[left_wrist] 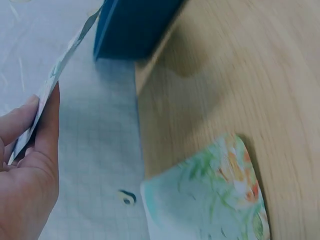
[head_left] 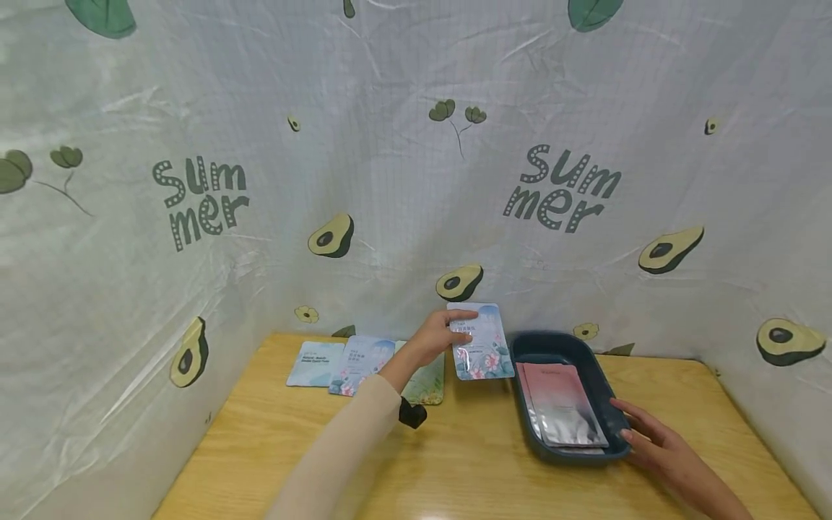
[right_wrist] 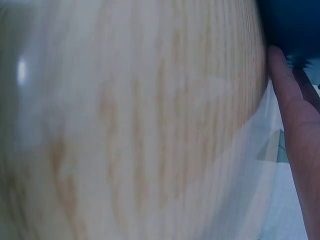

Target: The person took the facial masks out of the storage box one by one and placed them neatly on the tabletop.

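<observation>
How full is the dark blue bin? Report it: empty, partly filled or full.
Partly filled: in the head view, pink-and-silver sachets lie inside the dark blue bin, with bare space beyond them.

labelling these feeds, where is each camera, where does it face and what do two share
Head: on the head, facing forward and down at wooden table, blue tray, floral sachet and avocado-print sheet; left grip, right grip and sleeve show.
Left wrist: on that wrist, facing the sachet edge-on; left grip shows.
Right wrist: on that wrist, facing mainly the table; right grip shows.
Both wrist views share table and tray.
</observation>
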Tool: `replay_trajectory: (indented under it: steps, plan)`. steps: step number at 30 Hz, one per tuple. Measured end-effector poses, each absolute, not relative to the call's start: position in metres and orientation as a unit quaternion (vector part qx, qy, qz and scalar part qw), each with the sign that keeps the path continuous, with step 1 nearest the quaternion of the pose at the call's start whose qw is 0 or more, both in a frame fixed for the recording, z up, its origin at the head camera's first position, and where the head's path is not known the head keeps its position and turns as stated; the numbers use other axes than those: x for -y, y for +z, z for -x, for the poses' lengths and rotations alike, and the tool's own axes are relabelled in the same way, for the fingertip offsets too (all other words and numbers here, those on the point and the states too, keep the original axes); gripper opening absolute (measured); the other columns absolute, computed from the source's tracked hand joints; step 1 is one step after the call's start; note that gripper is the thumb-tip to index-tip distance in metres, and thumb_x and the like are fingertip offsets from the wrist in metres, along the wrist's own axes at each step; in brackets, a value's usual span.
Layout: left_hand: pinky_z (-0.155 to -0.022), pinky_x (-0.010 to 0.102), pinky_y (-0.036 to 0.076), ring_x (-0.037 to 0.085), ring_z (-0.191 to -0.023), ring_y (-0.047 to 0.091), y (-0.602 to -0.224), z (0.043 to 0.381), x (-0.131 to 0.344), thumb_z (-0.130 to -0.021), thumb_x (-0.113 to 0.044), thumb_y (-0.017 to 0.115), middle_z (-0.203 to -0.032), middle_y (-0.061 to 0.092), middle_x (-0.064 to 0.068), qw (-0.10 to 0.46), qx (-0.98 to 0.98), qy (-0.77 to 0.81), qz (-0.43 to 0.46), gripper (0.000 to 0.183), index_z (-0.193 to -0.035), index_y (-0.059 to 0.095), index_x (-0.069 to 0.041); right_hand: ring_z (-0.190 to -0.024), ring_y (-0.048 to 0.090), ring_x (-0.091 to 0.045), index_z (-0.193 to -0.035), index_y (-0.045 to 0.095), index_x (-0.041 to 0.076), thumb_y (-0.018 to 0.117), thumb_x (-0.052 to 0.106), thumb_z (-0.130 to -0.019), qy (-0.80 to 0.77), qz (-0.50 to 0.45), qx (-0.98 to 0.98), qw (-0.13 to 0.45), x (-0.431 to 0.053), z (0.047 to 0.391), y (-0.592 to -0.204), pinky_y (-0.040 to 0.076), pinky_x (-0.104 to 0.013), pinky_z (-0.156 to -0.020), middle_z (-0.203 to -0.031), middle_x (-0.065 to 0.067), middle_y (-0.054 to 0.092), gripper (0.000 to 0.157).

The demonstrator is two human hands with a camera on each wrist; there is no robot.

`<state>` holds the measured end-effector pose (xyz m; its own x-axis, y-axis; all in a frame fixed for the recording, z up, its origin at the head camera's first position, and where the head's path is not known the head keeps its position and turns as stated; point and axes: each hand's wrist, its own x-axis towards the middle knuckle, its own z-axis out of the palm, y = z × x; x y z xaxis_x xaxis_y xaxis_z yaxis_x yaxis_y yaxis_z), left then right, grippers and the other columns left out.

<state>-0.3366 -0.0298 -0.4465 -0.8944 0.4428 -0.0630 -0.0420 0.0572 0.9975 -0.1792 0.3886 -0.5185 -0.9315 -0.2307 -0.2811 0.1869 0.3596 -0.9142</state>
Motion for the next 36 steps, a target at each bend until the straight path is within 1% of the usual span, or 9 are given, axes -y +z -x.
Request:
replay_trajectory:
  steps: [10, 14, 16, 20, 22, 23, 28, 31, 36]
  plan:
    - [-0.075, 0.031, 0.058, 0.016, -0.09, 0.066, -0.459, 0.336, 0.049, -0.092, 0.01, 0.067, -0.123, 0.066, 0.016, 0.185, -0.72, 0.654, -0.144, 0.048, -0.138, 0.064, -0.005, -0.11, 0.046, 0.02, -0.164, 0.018, 0.016, 0.045, 0.027, -0.111, -0.595, 0.023, -0.78, 0.193, -0.387, 0.176, -0.524, 0.054, -0.041, -0.097, -0.166, -0.029, 0.003, 0.06]
    - [-0.078, 0.032, 0.057, 0.016, -0.09, 0.063, -0.465, 0.337, 0.055, -0.092, 0.01, 0.067, -0.139, 0.057, 0.015, 0.194, -0.73, 0.633, -0.167, 0.048, -0.138, 0.064, -0.006, -0.112, 0.047, 0.018, -0.164, 0.018, 0.015, 0.045, 0.027, -0.111, -0.595, 0.025, -0.78, 0.191, -0.386, 0.175, -0.525, 0.054, -0.042, -0.097, -0.165, -0.03, 0.002, 0.061]
    - [-0.08, 0.033, 0.057, 0.016, -0.092, 0.063, -0.467, 0.338, 0.058, -0.093, 0.009, 0.067, -0.146, 0.052, 0.014, 0.197, -0.739, 0.62, -0.176, 0.048, -0.137, 0.065, -0.008, -0.118, 0.048, 0.012, -0.163, 0.02, 0.017, 0.047, 0.029, -0.11, -0.587, 0.016, -0.787, 0.189, -0.386, 0.175, -0.524, 0.054, -0.042, -0.097, -0.166, -0.029, 0.005, 0.061]
    - [-0.08, 0.033, 0.057, 0.017, -0.097, 0.063, -0.473, 0.341, 0.062, -0.093, 0.008, 0.067, -0.148, 0.05, 0.012, 0.202, -0.753, 0.599, -0.183, 0.045, -0.135, 0.067, -0.009, -0.138, 0.043, -0.022, -0.163, 0.023, 0.018, 0.049, 0.033, -0.109, -0.565, 0.006, -0.805, 0.18, -0.385, 0.176, -0.522, 0.054, -0.043, -0.096, -0.165, -0.029, 0.009, 0.062]
    - [-0.081, 0.033, 0.057, 0.017, -0.099, 0.063, -0.476, 0.342, 0.063, -0.093, 0.008, 0.067, -0.145, 0.052, 0.012, 0.207, -0.753, 0.598, -0.178, 0.044, -0.134, 0.067, -0.009, -0.139, 0.041, -0.028, -0.163, 0.022, 0.017, 0.049, 0.032, -0.109, -0.561, 0.006, -0.808, 0.179, -0.386, 0.176, -0.521, 0.055, -0.044, -0.096, -0.165, -0.029, 0.01, 0.062]
    - [-0.081, 0.033, 0.057, 0.018, -0.099, 0.063, -0.478, 0.342, 0.063, -0.093, 0.008, 0.067, -0.143, 0.053, 0.013, 0.209, -0.752, 0.599, -0.176, 0.044, -0.134, 0.067, -0.008, -0.138, 0.043, -0.025, -0.163, 0.021, 0.016, 0.048, 0.032, -0.109, -0.562, 0.009, -0.808, 0.179, -0.386, 0.176, -0.52, 0.055, -0.044, -0.096, -0.165, -0.03, 0.009, 0.062]
    - [-0.08, 0.033, 0.056, 0.018, -0.099, 0.06, -0.484, 0.342, 0.06, -0.093, 0.008, 0.067, -0.142, 0.053, 0.013, 0.212, -0.752, 0.599, -0.176, 0.043, -0.133, 0.068, -0.008, -0.116, 0.047, 0.014, -0.164, 0.02, 0.016, 0.046, 0.029, -0.11, -0.578, 0.019, -0.795, 0.184, -0.388, 0.177, -0.521, 0.055, -0.043, -0.096, -0.166, -0.03, 0.005, 0.061]
    - [-0.081, 0.033, 0.056, 0.018, -0.1, 0.06, -0.486, 0.342, 0.056, -0.093, 0.008, 0.067, -0.144, 0.052, 0.011, 0.216, -0.75, 0.599, -0.181, 0.043, -0.133, 0.068, -0.008, -0.112, 0.046, 0.018, -0.163, 0.021, 0.016, 0.046, 0.029, -0.11, -0.579, 0.023, -0.795, 0.181, -0.388, 0.177, -0.522, 0.055, -0.043, -0.096, -0.166, -0.03, 0.005, 0.061]
    - [-0.078, 0.031, 0.055, 0.017, -0.097, 0.061, -0.492, 0.34, 0.05, -0.093, 0.008, 0.067, -0.144, 0.053, 0.011, 0.225, -0.744, 0.603, -0.179, 0.044, -0.133, 0.067, -0.007, -0.113, 0.048, 0.016, -0.163, 0.019, 0.014, 0.046, 0.026, -0.11, -0.59, 0.03, -0.786, 0.183, -0.388, 0.175, -0.523, 0.055, -0.04, -0.095, -0.165, -0.031, 0.005, 0.061]
